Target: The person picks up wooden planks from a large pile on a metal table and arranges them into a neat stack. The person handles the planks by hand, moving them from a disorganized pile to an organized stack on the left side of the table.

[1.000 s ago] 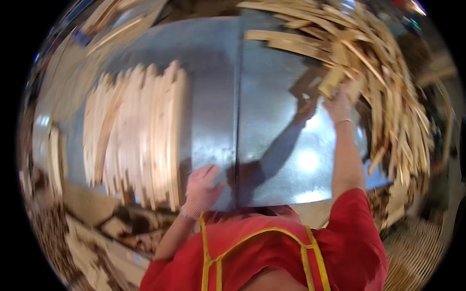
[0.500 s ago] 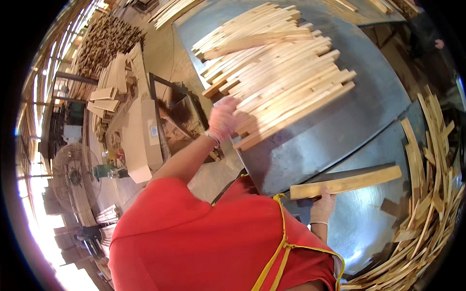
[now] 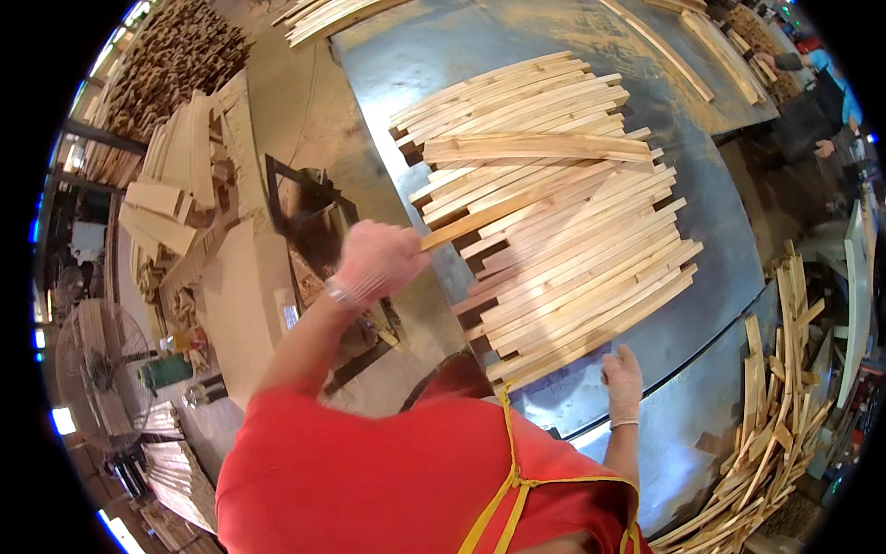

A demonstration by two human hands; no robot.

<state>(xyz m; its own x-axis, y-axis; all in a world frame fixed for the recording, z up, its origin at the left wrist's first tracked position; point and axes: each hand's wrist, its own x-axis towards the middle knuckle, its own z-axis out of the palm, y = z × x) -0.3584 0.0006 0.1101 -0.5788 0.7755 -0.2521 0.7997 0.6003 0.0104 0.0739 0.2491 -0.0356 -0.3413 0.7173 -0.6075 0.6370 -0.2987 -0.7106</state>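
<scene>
My left hand, in a pale glove, is closed round the near-left end of a wooden strip. That strip sticks out to the left of a row of pale wooden strips lying side by side on a metal table. A wider wooden board lies slantwise across the row's far part. My right hand, gloved too, is over the table just off the row's near right edge. Its fingers look curled, and nothing shows in them.
Scrap strips are heaped at the right. On the left stand a bench with cut boards and a fan. Long boards lie at the far right, where another person's hand shows.
My right hand has let go of the wooden piece it held and moved up to the row's near edge. My left hand has taken hold of a strip's end. The view has shifted.
</scene>
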